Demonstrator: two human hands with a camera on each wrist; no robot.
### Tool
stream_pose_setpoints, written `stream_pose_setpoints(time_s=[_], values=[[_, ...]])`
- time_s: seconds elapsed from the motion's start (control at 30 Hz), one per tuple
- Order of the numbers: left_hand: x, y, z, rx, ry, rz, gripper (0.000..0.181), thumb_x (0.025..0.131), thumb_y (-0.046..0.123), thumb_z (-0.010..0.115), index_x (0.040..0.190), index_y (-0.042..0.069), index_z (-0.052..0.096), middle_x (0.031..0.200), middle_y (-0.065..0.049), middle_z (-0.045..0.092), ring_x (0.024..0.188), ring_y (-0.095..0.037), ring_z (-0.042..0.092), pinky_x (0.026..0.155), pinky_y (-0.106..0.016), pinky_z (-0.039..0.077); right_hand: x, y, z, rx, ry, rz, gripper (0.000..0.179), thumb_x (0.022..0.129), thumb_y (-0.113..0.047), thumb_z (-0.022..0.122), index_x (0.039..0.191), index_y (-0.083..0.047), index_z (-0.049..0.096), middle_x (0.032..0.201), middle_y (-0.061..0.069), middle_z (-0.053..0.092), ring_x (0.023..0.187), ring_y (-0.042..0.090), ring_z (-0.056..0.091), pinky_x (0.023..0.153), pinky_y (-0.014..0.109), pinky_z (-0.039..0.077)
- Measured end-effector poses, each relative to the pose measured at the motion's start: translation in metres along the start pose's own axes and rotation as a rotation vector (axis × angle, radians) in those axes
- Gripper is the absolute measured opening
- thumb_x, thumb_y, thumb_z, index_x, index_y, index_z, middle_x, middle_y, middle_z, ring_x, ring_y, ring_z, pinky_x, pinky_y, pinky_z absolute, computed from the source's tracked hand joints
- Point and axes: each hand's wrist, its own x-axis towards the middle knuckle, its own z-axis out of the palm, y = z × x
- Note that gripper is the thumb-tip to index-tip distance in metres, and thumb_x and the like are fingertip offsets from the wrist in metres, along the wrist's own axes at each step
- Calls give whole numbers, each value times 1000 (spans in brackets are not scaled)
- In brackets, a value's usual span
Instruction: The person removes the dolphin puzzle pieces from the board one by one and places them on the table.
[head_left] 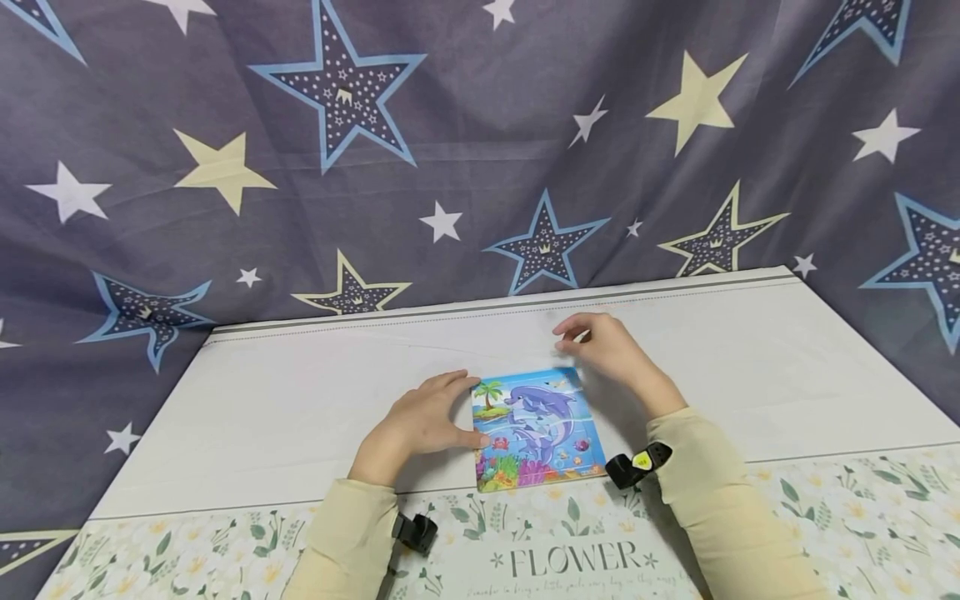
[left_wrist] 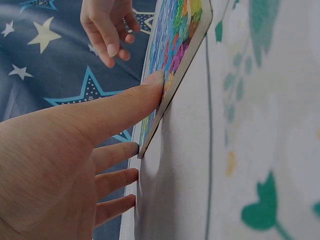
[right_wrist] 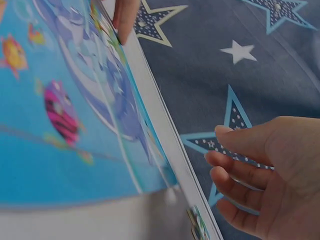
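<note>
A square board [head_left: 536, 429] with a bright picture of dolphins, a palm tree and coral lies flat on the table. Faint seam lines cross its picture, like those of a jigsaw puzzle. My left hand [head_left: 427, 417] is at its left side, the thumb [left_wrist: 150, 87] resting on the edge and the forefinger touching near the far left corner. The other left fingers are spread and straight beside the board. Just beyond the far right corner my right hand [head_left: 600, 346] hovers above the table, fingers loosely bent. Nothing shows between its thumb and fingertips in the right wrist view.
The white table surface [head_left: 300, 417] ends at a starry dark curtain [head_left: 480, 167] behind. Along the near side runs a flowered strip [head_left: 225, 550] printed with the word FLOWER. A small patterned patch [right_wrist: 197, 222] near the board in the right wrist view is unclear.
</note>
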Motion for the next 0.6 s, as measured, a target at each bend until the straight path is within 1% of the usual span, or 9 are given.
stream_pose_setpoints(time_s=[0.13, 0.3, 0.4, 0.47, 0.6], values=[[0, 0, 0, -2, 1, 2, 91, 77, 54, 79, 152, 17, 42, 159, -8, 32, 145, -32, 28, 114, -61, 26, 0, -6, 8, -13, -50, -43, 18, 91, -7, 70, 106, 3, 71, 91, 11, 69, 70, 19, 60, 65, 30, 49], [1, 0, 1, -6, -2, -2, 91, 77, 54, 78, 152, 17, 42, 159, -8, 33, 146, -32, 28, 114, -60, 26, -3, -13, 17, 8, -151, -66, 18, 91, -8, 71, 106, 2, 72, 90, 8, 68, 68, 17, 58, 60, 29, 48], [1, -1, 0, -4, -2, -4, 91, 77, 54, 79, 151, 17, 43, 159, -8, 33, 146, -32, 28, 114, -60, 26, -5, -17, 22, 11, -212, -72, 19, 90, -7, 73, 107, 1, 71, 90, 8, 68, 70, 17, 59, 60, 29, 50], [1, -1, 0, -3, -1, -4, 90, 77, 53, 79, 151, 16, 43, 159, -8, 33, 146, -32, 28, 114, -60, 25, -5, -19, 25, -8, -247, -79, 21, 88, -8, 74, 108, -1, 72, 94, 7, 69, 76, 18, 61, 64, 30, 52], [1, -1, 0, -3, -1, 3, 91, 77, 53, 79, 151, 16, 43, 159, -9, 33, 145, -33, 28, 114, -60, 26, -7, -24, 30, -67, -304, -96, 27, 85, -12, 79, 109, -3, 72, 101, 7, 70, 89, 22, 62, 80, 36, 54]])
